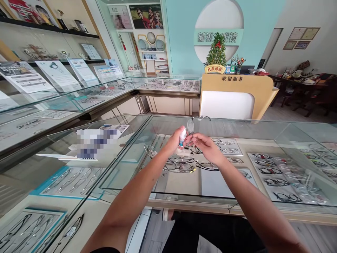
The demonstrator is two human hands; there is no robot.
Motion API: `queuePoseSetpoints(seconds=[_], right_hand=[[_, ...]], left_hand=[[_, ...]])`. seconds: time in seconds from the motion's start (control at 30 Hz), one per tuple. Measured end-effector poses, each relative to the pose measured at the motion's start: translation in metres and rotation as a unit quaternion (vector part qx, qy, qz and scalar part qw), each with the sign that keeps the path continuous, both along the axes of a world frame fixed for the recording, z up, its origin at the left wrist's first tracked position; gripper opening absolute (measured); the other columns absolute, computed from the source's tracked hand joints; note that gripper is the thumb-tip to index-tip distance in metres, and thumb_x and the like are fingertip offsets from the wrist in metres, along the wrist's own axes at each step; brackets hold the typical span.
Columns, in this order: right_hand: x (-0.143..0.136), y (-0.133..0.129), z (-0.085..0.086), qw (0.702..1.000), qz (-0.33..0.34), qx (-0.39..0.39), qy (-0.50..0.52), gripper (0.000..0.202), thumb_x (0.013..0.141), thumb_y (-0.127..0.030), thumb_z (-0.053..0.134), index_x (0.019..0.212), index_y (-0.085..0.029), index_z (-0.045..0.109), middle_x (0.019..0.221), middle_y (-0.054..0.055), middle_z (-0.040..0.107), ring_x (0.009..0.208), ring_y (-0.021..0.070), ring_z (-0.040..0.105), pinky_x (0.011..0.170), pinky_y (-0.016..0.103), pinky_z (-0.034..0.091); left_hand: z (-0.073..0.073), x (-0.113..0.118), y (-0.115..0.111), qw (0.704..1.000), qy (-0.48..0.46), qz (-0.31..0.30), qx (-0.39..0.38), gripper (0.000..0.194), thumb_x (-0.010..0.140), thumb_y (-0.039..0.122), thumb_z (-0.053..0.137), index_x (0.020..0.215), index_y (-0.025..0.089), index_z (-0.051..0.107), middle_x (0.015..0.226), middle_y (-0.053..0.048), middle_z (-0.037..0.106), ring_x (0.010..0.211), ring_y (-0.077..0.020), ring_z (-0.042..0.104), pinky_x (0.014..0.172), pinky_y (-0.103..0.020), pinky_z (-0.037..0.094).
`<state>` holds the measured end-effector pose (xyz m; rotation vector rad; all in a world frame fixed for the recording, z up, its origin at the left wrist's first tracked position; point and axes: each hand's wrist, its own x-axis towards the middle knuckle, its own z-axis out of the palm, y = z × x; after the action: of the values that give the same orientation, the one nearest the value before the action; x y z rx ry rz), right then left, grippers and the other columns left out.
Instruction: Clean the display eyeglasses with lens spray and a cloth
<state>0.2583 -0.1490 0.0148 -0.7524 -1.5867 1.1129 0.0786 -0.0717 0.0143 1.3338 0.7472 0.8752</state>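
Observation:
Above the glass counter, my left hand (pixel 174 141) is closed around a small white spray bottle (pixel 182 137) with a blue and red label. Close beside it on the right, my right hand (pixel 202 142) pinches a pair of eyeglasses (pixel 191 125) by its frame. The glasses are raised upright, with one temple reaching out to the right and a small white tag on it. Below both hands, several other eyeglasses (pixel 179 167) lie on the counter, partly covered by my hands and forearms.
The glass display counter (pixel 173 189) spans the front, with trays of glasses inside, such as the right tray (pixel 276 172). Papers (pixel 97 142) lie on the glass at left. Behind stand a wooden cashier desk (pixel 237 82) with a plant (pixel 216 52) and more glass cases (pixel 168 86).

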Motion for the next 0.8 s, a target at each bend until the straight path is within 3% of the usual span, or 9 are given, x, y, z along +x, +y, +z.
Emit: queuePoseSetpoints(seconds=[0.23,0.43,0.6,0.7,0.8], right_hand=[[0.003,0.002,0.002,0.999,-0.035,-0.013,0.017,0.047,0.102,-0.072,0.067,0.112,-0.027,0.079,0.111,0.006,0.083,0.103,0.023,0.073,0.093,0.039,0.055],[0.007,0.008,0.0,0.991,-0.088,-0.05,0.084,0.05,0.096,-0.074,0.072,0.114,-0.028,0.077,0.12,0.006,0.084,0.104,0.0233,0.075,0.089,0.037,0.057],[0.009,0.009,0.0,0.985,-0.085,-0.069,0.132,0.048,0.093,-0.071,0.077,0.112,-0.027,0.077,0.118,0.006,0.084,0.1,0.0222,0.076,0.087,0.035,0.057],[0.009,0.009,0.001,0.985,-0.084,-0.068,0.136,0.048,0.093,-0.071,0.078,0.111,-0.027,0.077,0.118,0.006,0.084,0.1,0.0224,0.075,0.086,0.035,0.056],[0.01,0.008,0.001,0.985,-0.091,-0.068,0.132,0.048,0.094,-0.071,0.076,0.113,-0.028,0.077,0.122,0.007,0.084,0.102,0.023,0.075,0.088,0.036,0.057]], left_hand=[[-0.009,0.0,0.006,0.998,-0.044,0.007,0.04,0.069,0.082,0.09,0.061,0.069,0.023,0.057,0.055,-0.001,0.05,0.047,-0.0123,0.041,0.042,-0.024,0.029],[-0.012,-0.003,0.005,0.994,0.028,-0.041,0.099,0.067,0.089,0.083,0.064,0.061,0.022,0.061,0.055,-0.003,0.052,0.048,-0.0135,0.041,0.045,-0.029,0.027],[-0.009,-0.003,0.002,0.988,0.058,-0.054,0.129,0.065,0.092,0.081,0.059,0.063,0.022,0.062,0.056,-0.003,0.052,0.049,-0.0141,0.042,0.048,-0.029,0.031],[-0.01,-0.01,0.012,0.99,0.033,-0.003,0.14,0.071,0.09,0.089,0.054,0.068,0.022,0.063,0.065,-0.004,0.057,0.059,-0.0163,0.052,0.057,-0.029,0.045],[-0.011,-0.028,0.035,0.976,0.059,0.128,0.166,0.065,0.093,0.085,0.053,0.081,0.023,0.064,0.079,-0.005,0.066,0.071,-0.0182,0.061,0.069,-0.03,0.052]])
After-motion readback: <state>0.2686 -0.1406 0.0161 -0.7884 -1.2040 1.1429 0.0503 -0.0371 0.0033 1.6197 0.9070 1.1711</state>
